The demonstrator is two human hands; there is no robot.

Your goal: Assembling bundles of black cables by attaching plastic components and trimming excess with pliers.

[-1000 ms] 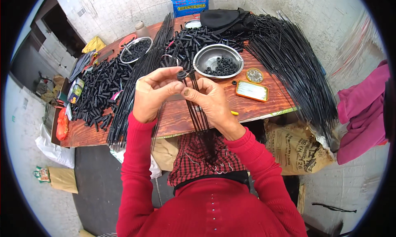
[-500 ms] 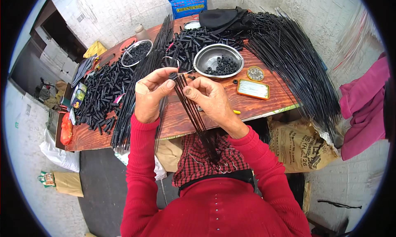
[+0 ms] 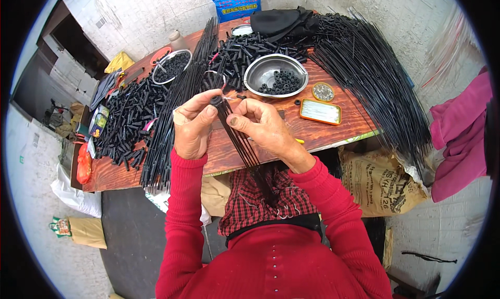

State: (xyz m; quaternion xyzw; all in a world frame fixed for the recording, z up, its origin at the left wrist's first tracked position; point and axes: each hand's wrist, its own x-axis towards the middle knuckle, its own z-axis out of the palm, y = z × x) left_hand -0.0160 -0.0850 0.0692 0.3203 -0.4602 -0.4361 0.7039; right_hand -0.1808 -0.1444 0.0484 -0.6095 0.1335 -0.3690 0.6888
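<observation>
In front of me a small black plastic hub (image 3: 216, 100), with thin black ribs (image 3: 241, 143) hanging from it like those of an umbrella frame, is pinched between the thumb and forefinger of my left hand (image 3: 191, 127). The ribs slant down toward my lap and bunch together near the checked cloth there. My right hand (image 3: 263, 127) is closed in a pinch against the ribs just below the hub. A fine pale strand (image 3: 228, 97) shows by the hub; which fingers have it is unclear.
On the wooden table (image 3: 344, 123) stand a metal bowl (image 3: 250, 76) of black hubs, a tray (image 3: 320, 112) of pale thin pins and a round tin (image 3: 323, 92). Black tubes (image 3: 122, 122) are heaped left; long black ribs (image 3: 375, 75) overhang the right edge. A sack (image 3: 383, 182) sits below.
Both hands stay at the same spot. The hub has tipped slightly and sunk a little, and my left hand has shifted a touch right and down.
</observation>
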